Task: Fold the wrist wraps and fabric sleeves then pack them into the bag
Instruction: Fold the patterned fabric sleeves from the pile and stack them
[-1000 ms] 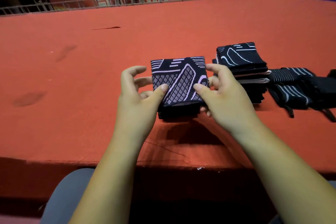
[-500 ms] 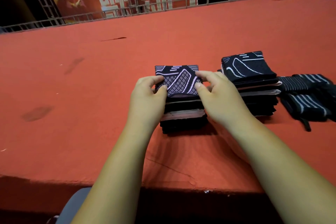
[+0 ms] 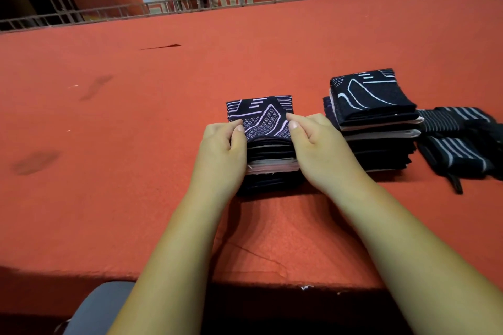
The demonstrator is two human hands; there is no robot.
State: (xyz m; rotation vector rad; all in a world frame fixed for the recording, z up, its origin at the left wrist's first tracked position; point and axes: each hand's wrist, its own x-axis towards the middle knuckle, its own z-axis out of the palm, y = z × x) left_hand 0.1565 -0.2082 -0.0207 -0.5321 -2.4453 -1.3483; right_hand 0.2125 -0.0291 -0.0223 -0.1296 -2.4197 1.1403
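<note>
Squaring near stack [image 3: 269,166] of folded sleeves: second ago you held it lifted, now it sits on red table [image 3: 136,144]. Your left hand [image 3: 220,152] and right hand [image 3: 324,149] grip its sides, thumbs on top. Second stack [image 3: 373,106] and wrist wraps [image 3: 457,141] lie to right. Bag unseen; packing likely next.

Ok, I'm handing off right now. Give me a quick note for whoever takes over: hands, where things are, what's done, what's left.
Left hand and right hand: each grips a side of the near stack of folded sleeves, thumbs on top.
Second stack of folded sleeves stands just right of it on the red table; striped wrist wraps lie farther right.
Done: two stacks of sleeves folded.
Left: check whether the wraps need folding, then pack everything. No bag in view.
</note>
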